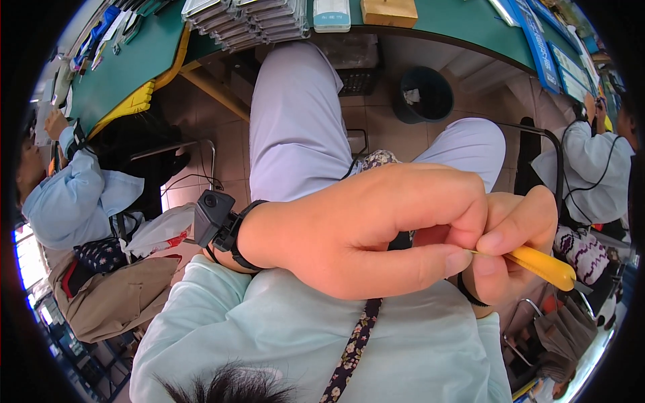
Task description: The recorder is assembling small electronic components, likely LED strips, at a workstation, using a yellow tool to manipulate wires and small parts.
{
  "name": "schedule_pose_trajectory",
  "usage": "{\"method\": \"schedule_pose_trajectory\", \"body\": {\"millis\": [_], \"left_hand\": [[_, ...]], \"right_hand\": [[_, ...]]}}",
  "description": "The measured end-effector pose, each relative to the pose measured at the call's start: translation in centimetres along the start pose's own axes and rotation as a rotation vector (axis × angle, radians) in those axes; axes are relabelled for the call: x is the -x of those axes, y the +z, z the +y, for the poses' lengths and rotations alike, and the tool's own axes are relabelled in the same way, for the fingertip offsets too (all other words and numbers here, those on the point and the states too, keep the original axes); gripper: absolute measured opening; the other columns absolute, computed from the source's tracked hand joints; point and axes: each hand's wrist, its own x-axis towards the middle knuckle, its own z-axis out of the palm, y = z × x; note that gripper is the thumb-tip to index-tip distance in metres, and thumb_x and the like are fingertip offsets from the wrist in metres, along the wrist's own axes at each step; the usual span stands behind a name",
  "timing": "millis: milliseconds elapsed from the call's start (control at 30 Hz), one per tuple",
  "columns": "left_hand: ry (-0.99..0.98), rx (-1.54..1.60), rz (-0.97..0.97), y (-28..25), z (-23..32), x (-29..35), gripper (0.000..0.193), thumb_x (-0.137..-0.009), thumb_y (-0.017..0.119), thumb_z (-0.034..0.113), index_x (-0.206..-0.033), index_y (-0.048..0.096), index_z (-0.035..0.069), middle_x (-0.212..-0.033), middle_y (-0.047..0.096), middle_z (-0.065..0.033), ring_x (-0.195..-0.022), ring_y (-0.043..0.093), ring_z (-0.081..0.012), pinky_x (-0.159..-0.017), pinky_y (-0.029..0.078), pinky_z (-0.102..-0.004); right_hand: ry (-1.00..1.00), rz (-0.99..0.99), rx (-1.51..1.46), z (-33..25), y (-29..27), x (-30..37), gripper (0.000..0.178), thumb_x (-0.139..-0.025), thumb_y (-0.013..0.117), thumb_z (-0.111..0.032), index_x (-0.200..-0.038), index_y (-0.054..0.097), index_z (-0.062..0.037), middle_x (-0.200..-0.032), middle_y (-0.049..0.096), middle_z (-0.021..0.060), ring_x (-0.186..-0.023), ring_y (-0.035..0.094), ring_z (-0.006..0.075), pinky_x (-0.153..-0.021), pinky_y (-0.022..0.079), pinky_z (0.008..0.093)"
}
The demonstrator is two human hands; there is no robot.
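Held close above my lap, my left hand (376, 228) reaches across from the left, thumb and forefinger pinched on a thin pale yellowish strand (476, 252). Just right of it, my right hand (514, 232) has its thumb and finger closed at the strand's other side. A smooth yellow handle (545, 267) lies in that same hand and sticks out to the right; its exact kind of tool does not show. Between the two hands the fingertips almost touch.
A green table (457, 30) ahead bears stacked clear plastic cases (259, 20), a white-and-blue box (331, 15) and a cardboard box (390, 12). Under it stands a dark bin (423, 94). Co-workers sit at left (74, 185) and right (594, 154). A brown jacket (111, 295) hangs at left.
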Motion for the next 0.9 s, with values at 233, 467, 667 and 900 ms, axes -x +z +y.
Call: {"method": "schedule_pose_trajectory", "body": {"millis": [233, 467, 667, 900], "left_hand": [[-0.022, -0.012, 0.009, 0.0, 0.2, 0.1, 0.008, -0.076, 0.050, 0.000, -0.081, 0.044, 0.000, -0.070, 0.042, -0.0027, -0.050, 0.034, -0.0083, -0.046, 0.026, -0.0254], [-0.040, -0.010, -0.001, -0.1, 0.5, 0.1, 0.007, -0.076, 0.050, 0.000, -0.080, 0.044, 0.000, -0.069, 0.042, -0.0026, -0.050, 0.034, -0.0084, -0.047, 0.025, -0.0255], [-0.066, -0.046, 0.015, -0.1, 0.7, 0.0, 0.005, -0.078, 0.049, 0.003, -0.079, 0.044, 0.001, -0.069, 0.041, -0.0022, -0.052, 0.034, -0.0089, -0.049, 0.026, -0.0256], [-0.059, 0.007, 0.012, -0.2, 0.3, -0.1, 0.004, -0.079, 0.046, 0.004, -0.079, 0.043, 0.002, -0.070, 0.041, -0.0016, -0.054, 0.032, -0.0089, -0.050, 0.026, -0.0254]], "right_hand": [[-0.032, -0.185, 0.028, 0.2, -0.9, -0.7, 0.022, -0.073, 0.052, 0.011, -0.094, 0.047, 0.0061, -0.064, 0.051, 0.0099, -0.054, 0.048, 0.0119, -0.052, 0.041, 0.0264], [-0.054, -0.197, 0.052, 0.3, -1.2, -0.5, 0.028, -0.074, 0.053, 0.010, -0.100, 0.042, 0.0041, -0.062, 0.048, 0.0070, -0.051, 0.041, 0.0067, -0.047, 0.034, 0.0226], [-0.083, -0.122, -0.033, 1.2, -0.7, -0.1, 0.030, -0.076, 0.054, 0.009, -0.101, 0.039, 0.0020, -0.061, 0.046, 0.0046, -0.050, 0.036, 0.0046, -0.046, 0.030, 0.0217], [-0.099, -0.134, 0.011, 0.9, -0.9, -0.5, 0.031, -0.076, 0.053, 0.010, -0.103, 0.041, 0.0030, -0.062, 0.046, 0.0038, -0.050, 0.036, 0.0051, -0.047, 0.030, 0.0226]]}}
